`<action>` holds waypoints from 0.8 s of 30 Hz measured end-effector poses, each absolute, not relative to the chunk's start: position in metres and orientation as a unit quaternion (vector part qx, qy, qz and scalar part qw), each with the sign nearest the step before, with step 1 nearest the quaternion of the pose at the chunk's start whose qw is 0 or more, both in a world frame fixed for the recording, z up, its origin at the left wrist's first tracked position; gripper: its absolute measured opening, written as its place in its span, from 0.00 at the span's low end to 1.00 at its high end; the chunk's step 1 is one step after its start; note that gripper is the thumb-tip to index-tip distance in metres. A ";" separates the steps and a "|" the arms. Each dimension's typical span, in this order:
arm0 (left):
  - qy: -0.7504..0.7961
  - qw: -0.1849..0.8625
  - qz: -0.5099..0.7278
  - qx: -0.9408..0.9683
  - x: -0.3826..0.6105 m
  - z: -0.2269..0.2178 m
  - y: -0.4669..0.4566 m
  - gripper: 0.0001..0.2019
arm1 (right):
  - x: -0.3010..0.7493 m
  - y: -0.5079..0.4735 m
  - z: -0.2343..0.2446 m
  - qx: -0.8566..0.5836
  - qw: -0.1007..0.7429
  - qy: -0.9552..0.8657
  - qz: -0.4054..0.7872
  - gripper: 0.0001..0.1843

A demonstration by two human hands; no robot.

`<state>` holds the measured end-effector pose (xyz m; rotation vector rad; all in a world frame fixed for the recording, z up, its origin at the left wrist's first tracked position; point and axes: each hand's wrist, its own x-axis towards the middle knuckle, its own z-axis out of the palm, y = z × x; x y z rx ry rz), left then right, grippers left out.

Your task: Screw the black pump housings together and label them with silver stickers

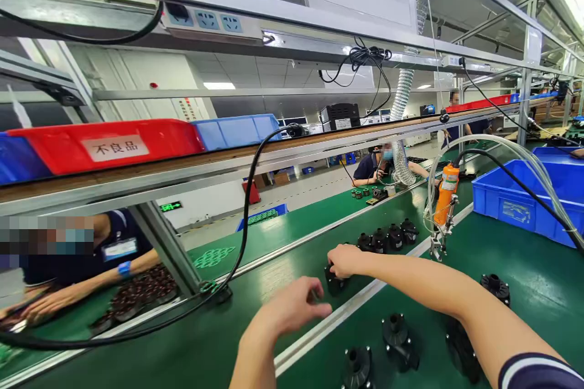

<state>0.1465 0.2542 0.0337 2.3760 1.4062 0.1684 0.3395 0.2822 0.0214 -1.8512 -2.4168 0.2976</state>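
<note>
My right hand (347, 260) reaches over the far side of the metal rail and grips a black pump-like part (335, 282) from above. Its fingertips are partly hidden behind the hand. Just to the left, my left hand (294, 307) hovers above the green belt, thumb and fingers apart, holding nothing. Beyond my right hand, several similar black pumps (379, 240) stand in a row on the belt. On the near green surface, more of them are spread out, among them an upright pump (398, 340) with a spout on top.
An orange electric screwdriver (444, 200) hangs at the right, its tubes looping overhead. Behind it sits a blue bin (506, 200). A shelf with a red bin (114, 144) crosses above the belt. A black cable (246, 213) droops at the left. Co-workers sit across the line.
</note>
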 end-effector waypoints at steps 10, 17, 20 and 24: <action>0.407 0.115 -0.134 0.896 0.226 0.025 0.158 0.15 | 0.396 0.217 0.036 -0.560 -0.158 -0.779 0.234 0.21; 0.493 0.119 0.005 0.862 0.186 0.034 0.219 0.14 | 0.407 0.154 0.021 -0.532 -0.147 -0.818 0.163 0.14; 0.562 0.085 0.072 0.819 0.174 0.029 0.260 0.10 | 0.389 0.179 0.026 -0.539 -0.103 -0.827 0.119 0.11; 0.632 0.034 0.133 0.763 0.170 0.008 0.300 0.11 | 0.356 0.235 0.033 -0.583 -0.047 -0.807 0.077 0.15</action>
